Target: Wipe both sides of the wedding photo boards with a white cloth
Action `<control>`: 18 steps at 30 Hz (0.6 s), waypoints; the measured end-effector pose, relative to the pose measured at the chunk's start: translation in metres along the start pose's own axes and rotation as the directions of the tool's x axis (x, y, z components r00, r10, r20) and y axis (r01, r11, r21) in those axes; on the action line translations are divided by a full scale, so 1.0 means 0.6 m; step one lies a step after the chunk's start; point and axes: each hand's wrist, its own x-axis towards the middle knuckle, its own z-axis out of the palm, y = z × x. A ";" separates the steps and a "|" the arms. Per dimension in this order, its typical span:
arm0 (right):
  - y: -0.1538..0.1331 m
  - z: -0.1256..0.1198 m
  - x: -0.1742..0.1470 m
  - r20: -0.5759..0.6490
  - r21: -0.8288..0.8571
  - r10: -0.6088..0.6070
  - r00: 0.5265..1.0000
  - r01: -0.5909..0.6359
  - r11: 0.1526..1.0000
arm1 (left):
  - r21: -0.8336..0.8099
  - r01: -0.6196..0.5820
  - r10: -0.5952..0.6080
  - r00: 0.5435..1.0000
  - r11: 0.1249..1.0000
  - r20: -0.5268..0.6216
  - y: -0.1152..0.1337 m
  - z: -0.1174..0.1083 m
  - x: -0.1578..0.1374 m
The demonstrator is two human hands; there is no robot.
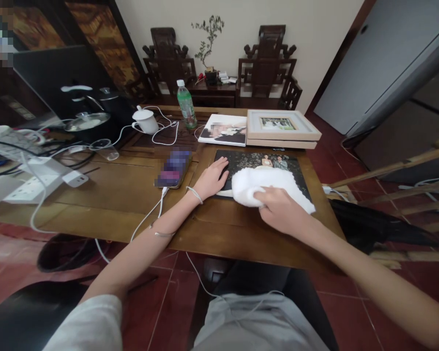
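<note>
A dark photo print with two figures on it lies flat on the wooden table, near the right end. Across its lower part spreads a fluffy white cloth. My right hand grips the near edge of this cloth, fingers closed on it. My left hand rests with fingers stretched out on the left edge of the print. The cloth hides much of the print's lower half.
Behind the print stand a white-framed picture on a box and a smaller photo panel. A green bottle, lidded white cup, cabled phone and power strip are further left on the table.
</note>
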 end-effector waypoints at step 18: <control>0.048 -0.002 0.135 -0.113 -0.078 0.057 0.992 -0.066 0.995 | -0.016 -0.017 0.017 1.000 1.000 0.007 -0.004 0.000 0.003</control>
